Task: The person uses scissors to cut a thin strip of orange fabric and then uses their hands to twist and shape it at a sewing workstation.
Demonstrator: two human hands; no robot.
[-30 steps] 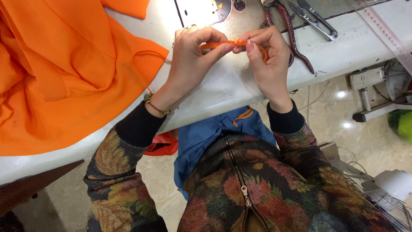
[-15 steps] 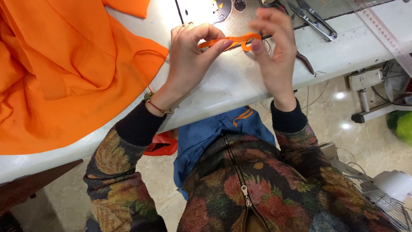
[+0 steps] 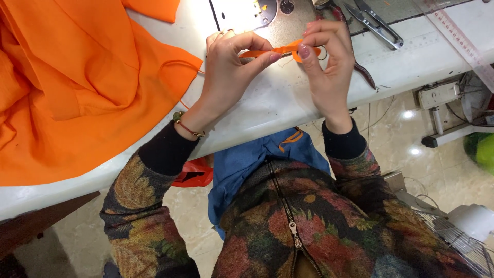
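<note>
Across the white sewing table (image 3: 288, 110) lay the largest thing in view, a heap of orange fabric (image 3: 77, 87), loose and spread at the person's left and apparently not under the needle. Smaller was the metal plate (image 3: 247, 13) of the machine, cut off at the top edge, so the needle could not be seen. Above the table's near edge, the left hand (image 3: 226, 67) and right hand (image 3: 324, 62) each pinched an end of a narrow orange strip (image 3: 278, 50), thumbs and forefingers closed on it and holding it off the surface. Judging by that, the strip was being worked and had not yet been joined to anything. Snips (image 3: 375, 23) lay untouched just beyond the right hand. Whether the strip was folded, turned or stitched was too small to tell.
</note>
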